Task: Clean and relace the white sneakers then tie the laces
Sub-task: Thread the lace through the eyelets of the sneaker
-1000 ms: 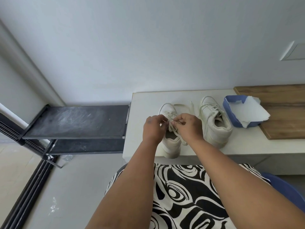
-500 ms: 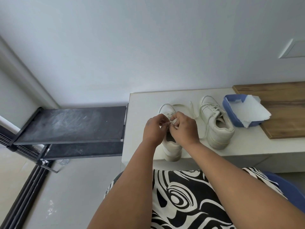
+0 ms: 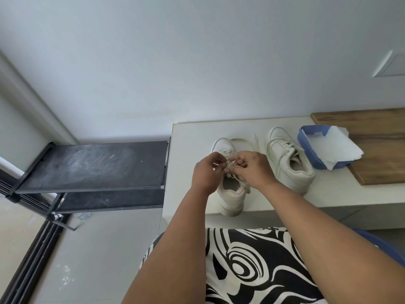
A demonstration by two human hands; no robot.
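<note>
A pale grey wall (image 3: pixel 197 62) fills the upper half of the view. Below it, at about 3 o'clock, a low white bench (image 3: pixel 192 137) runs along the wall, and a wooden board (image 3: pixel 377 150) lies on its right end. At 9 o'clock a black two-tier metal rack (image 3: pixel 94 165) stands on the light floor (image 3: pixel 87 260), its top shelf dusty. At 6 o'clock the person's lap shows in a black-and-white swirl-patterned garment (image 3: pixel 252 270), both bare forearms reaching forward over it.

On the bench, at about 2 o'clock, a blue rectangular tub (image 3: pixel 306 154) sits partly on the board's near corner. A torn white paper sheet (image 3: pixel 333 148) lies in it and spills over its right rim.

Just left of the tub stands the right-hand white sneaker (image 3: pixel 289 163), toe to the wall, already laced. Beside it, near the centre, the left-hand white sneaker (image 3: pixel 230 194) stands parallel, heel overhanging the bench's front edge.

The left hand (image 3: pixel 208 172) and right hand (image 3: pixel 252 167) meet directly over this shoe's tongue, covering its eyelets. Both have curled fingers pinching the white lace (image 3: pixel 245 142), fingertips nearly touching. One loose end of the lace runs toward 12 o'clock across the bench, between the two shoes. Which eyelet the fingers work at is hidden.
</note>
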